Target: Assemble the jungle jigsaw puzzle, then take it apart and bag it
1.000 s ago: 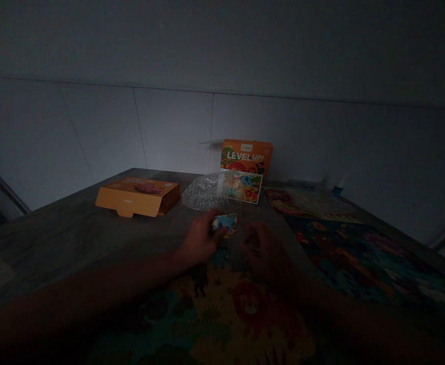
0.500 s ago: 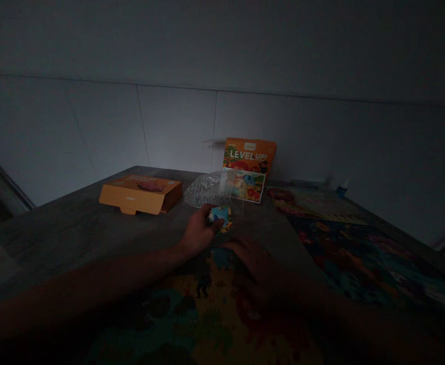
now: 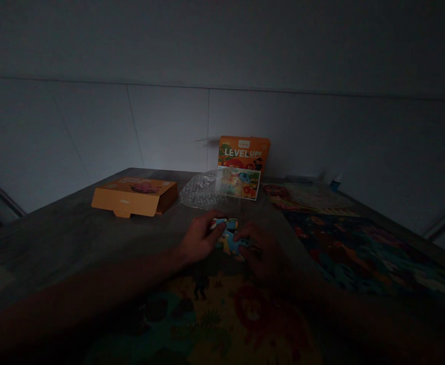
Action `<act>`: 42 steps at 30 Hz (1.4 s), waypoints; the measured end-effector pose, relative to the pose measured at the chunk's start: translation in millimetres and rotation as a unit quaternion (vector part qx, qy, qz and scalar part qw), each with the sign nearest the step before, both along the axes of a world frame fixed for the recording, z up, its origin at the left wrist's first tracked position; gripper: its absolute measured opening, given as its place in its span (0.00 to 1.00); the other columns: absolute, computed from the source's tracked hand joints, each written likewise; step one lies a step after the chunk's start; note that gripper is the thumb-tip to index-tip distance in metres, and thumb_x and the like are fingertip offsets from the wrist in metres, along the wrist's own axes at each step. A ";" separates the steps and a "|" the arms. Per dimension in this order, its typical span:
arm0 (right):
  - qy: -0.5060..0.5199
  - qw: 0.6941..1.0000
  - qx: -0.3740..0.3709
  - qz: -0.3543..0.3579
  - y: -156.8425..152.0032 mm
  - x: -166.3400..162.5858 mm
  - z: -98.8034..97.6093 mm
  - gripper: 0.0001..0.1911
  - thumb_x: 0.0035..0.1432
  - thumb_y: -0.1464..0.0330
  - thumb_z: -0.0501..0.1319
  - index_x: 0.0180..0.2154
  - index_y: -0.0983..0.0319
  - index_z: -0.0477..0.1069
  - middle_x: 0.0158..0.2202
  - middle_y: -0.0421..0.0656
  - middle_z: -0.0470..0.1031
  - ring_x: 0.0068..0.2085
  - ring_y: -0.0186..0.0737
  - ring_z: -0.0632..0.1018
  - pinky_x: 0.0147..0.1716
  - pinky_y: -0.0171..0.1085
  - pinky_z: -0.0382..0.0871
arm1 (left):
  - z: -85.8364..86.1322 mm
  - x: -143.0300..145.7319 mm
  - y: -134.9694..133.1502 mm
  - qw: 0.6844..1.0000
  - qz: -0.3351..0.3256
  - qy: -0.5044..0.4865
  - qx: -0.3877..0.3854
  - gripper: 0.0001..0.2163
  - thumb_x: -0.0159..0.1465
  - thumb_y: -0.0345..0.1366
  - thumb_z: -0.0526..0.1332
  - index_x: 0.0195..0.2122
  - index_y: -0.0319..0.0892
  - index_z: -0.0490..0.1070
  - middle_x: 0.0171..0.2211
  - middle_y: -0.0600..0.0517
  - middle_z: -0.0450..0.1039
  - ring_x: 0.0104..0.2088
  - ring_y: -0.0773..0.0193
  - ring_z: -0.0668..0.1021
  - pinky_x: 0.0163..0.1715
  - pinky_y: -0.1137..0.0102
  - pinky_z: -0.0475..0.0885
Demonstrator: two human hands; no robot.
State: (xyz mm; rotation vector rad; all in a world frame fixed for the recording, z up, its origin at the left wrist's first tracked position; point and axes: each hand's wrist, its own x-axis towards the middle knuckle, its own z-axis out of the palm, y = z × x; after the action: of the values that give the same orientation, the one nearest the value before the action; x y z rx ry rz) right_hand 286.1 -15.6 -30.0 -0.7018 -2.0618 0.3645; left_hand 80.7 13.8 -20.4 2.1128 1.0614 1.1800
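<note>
Just beyond the partly assembled jigsaw puzzle [image 3: 213, 324], both hands are raised close together. My left hand [image 3: 199, 238] pinches a puzzle piece [image 3: 230, 223] with blue and light patches, thumb on top. Against its near side lies another puzzle piece [image 3: 231, 245], blue and yellow, gripped between the fingertips of my right hand [image 3: 262, 251]. The two pieces overlap or touch in view; whether they interlock I cannot tell. A lion and a dark figure show on the puzzle below, whose near part is very dark.
An orange box [image 3: 131, 197] lies open-flapped at the left. Crumpled clear plastic [image 3: 199, 190] sits before a picture card [image 3: 247, 183] leaning on an upright orange box [image 3: 245, 147]. Two more puzzles cover the right side, a dark one [image 3: 344, 248] and a lighter one [image 3: 309, 197].
My right hand has lifted a blue and yellow piece off the puzzle's far edge and brought it to the left hand's piece. My left hand has come slightly lower and nearer.
</note>
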 end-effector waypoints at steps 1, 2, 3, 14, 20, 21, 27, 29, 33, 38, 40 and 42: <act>0.005 1.000 -0.011 -0.022 1.7 0.1 -1.2 0.07 0.61 0.73 0.55 0.41 0.59 0.68 0.38 0.44 0.71 0.40 0.41 0.74 0.38 0.38 0.69 | 0.9 -0.2 -0.3 1.000 -0.010 0.004 0.000 0.14 0.66 0.42 0.54 0.43 0.38 0.72 0.34 0.49 0.77 0.33 0.62 0.77 0.33 0.70 0.71; 0.002 0.999 -0.032 -0.043 3.1 0.2 -2.3 0.08 0.60 0.73 0.55 0.41 0.59 0.68 0.38 0.43 0.72 0.39 0.41 0.74 0.37 0.38 0.69 | 1.5 -0.1 -0.5 1.000 -0.023 0.011 0.000 0.14 0.66 0.43 0.55 0.43 0.38 0.72 0.35 0.49 0.77 0.33 0.61 0.77 0.33 0.70 0.71; -0.006 0.996 -0.053 -0.065 4.1 0.2 -3.2 0.08 0.59 0.73 0.56 0.42 0.59 0.67 0.37 0.43 0.72 0.37 0.41 0.75 0.36 0.38 0.69 | 1.9 0.1 -0.8 0.999 -0.036 0.023 0.000 0.14 0.64 0.43 0.57 0.43 0.38 0.72 0.35 0.49 0.77 0.34 0.61 0.77 0.34 0.70 0.71; -0.353 0.875 -0.013 -0.330 -3.5 -1.7 0.3 0.16 0.66 0.62 0.55 0.42 0.67 0.72 0.43 0.57 0.73 0.43 0.56 0.74 0.42 0.49 0.67 | -4.2 -1.6 3.3 0.997 0.020 0.072 0.024 0.15 0.61 0.34 0.62 0.49 0.42 0.67 0.43 0.48 0.77 0.42 0.56 0.78 0.43 0.65 0.73; -0.349 0.886 -0.030 -0.305 1.9 0.6 0.1 0.16 0.67 0.61 0.55 0.42 0.67 0.73 0.41 0.54 0.75 0.41 0.50 0.75 0.40 0.45 0.66 | -0.4 0.4 0.1 0.990 -0.017 0.142 0.017 0.20 0.63 0.33 0.60 0.56 0.43 0.64 0.47 0.46 0.76 0.44 0.55 0.78 0.45 0.63 0.73; -0.345 0.888 -0.031 -0.302 2.9 0.8 1.0 0.16 0.67 0.61 0.55 0.41 0.67 0.73 0.40 0.53 0.75 0.40 0.49 0.75 0.40 0.44 0.65 | -0.2 0.3 -0.4 0.989 -0.018 0.145 0.019 0.19 0.63 0.33 0.60 0.56 0.43 0.64 0.48 0.46 0.76 0.45 0.55 0.78 0.46 0.63 0.72; -0.238 0.942 -0.003 -0.235 5.7 2.7 5.6 0.16 0.69 0.64 0.52 0.31 0.63 0.71 0.32 0.46 0.73 0.33 0.40 0.73 0.33 0.38 0.62 | -0.8 -1.2 -1.1 0.990 -0.020 0.138 0.026 0.18 0.65 0.34 0.58 0.56 0.42 0.63 0.48 0.46 0.75 0.47 0.54 0.78 0.48 0.63 0.72; -0.174 0.963 0.021 -0.206 5.0 3.7 6.0 0.16 0.70 0.66 0.50 0.30 0.62 0.67 0.31 0.44 0.72 0.30 0.38 0.72 0.30 0.36 0.62 | -1.1 -1.3 -1.4 0.990 -0.029 0.133 0.024 0.18 0.65 0.35 0.58 0.56 0.42 0.62 0.48 0.46 0.75 0.47 0.54 0.78 0.48 0.62 0.72; -0.065 0.979 0.078 -0.175 4.3 5.2 7.0 0.14 0.69 0.68 0.49 0.30 0.60 0.64 0.31 0.43 0.70 0.30 0.38 0.72 0.30 0.36 0.64 | 0.5 -1.9 -3.0 0.988 -0.074 0.129 0.035 0.20 0.64 0.34 0.58 0.57 0.41 0.60 0.49 0.45 0.74 0.48 0.54 0.77 0.49 0.62 0.72; -0.037 0.985 0.080 -0.149 5.8 6.2 6.4 0.08 0.67 0.69 0.54 0.33 0.60 0.65 0.32 0.43 0.70 0.34 0.40 0.73 0.34 0.37 0.67 | 3.1 -3.5 -6.4 0.980 -0.138 0.138 0.029 0.24 0.61 0.36 0.63 0.57 0.41 0.59 0.50 0.45 0.73 0.47 0.54 0.77 0.47 0.61 0.73; -0.041 0.988 0.078 -0.128 6.2 5.9 4.2 0.06 0.66 0.69 0.57 0.33 0.60 0.65 0.33 0.43 0.70 0.35 0.41 0.73 0.35 0.38 0.68 | 2.1 -3.4 -6.9 0.978 -0.149 0.146 0.013 0.26 0.61 0.40 0.65 0.57 0.42 0.59 0.50 0.45 0.73 0.47 0.54 0.77 0.46 0.61 0.73; -0.042 0.991 0.072 -0.102 5.8 4.8 2.2 0.03 0.64 0.69 0.60 0.37 0.60 0.65 0.36 0.44 0.70 0.38 0.42 0.74 0.36 0.39 0.70 | 0.4 -2.8 -6.6 0.978 -0.146 0.151 0.009 0.23 0.63 0.42 0.64 0.56 0.43 0.61 0.50 0.45 0.73 0.47 0.54 0.77 0.46 0.61 0.73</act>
State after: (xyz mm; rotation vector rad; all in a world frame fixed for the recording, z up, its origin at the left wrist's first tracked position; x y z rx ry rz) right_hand 290.9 -9.8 -27.9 -0.8436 -2.0476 0.0701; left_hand 77.9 7.2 -20.0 2.4155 0.8231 0.7474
